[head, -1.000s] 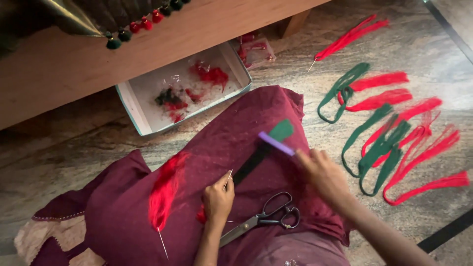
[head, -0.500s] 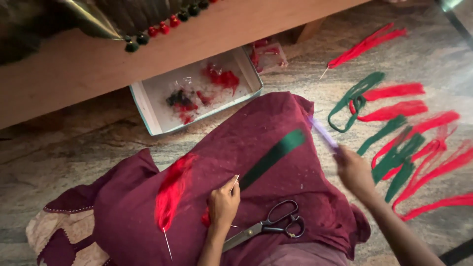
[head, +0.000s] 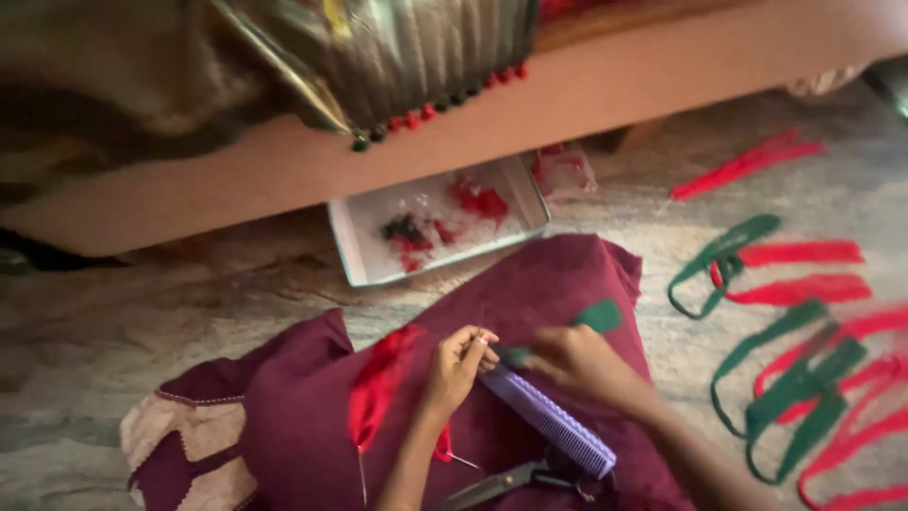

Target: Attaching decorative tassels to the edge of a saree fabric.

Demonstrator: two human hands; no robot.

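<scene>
A maroon cloth (head: 530, 284) covers my lap. My left hand (head: 459, 364) pinches one end of a green thread strand (head: 598, 316) that lies across the cloth. My right hand (head: 582, 364), blurred, rests closed over the middle of the same strand, close beside my left. A purple comb (head: 553, 426) lies slanted on the cloth just below both hands, with neither hand gripping it. A red thread bundle (head: 378, 388) lies to the left of my left wrist. Scissors (head: 506, 483) sit at the bottom edge.
A white tray (head: 355, 241) with red and green scraps lies on the stone floor ahead. Behind it runs a low wooden ledge (head: 615, 90). Several red and green thread strands (head: 794, 378) are spread on the floor to the right.
My right hand, which held the comb out to the right, has come back beside my left hand. The comb now lies on my lap. The view has shifted.
</scene>
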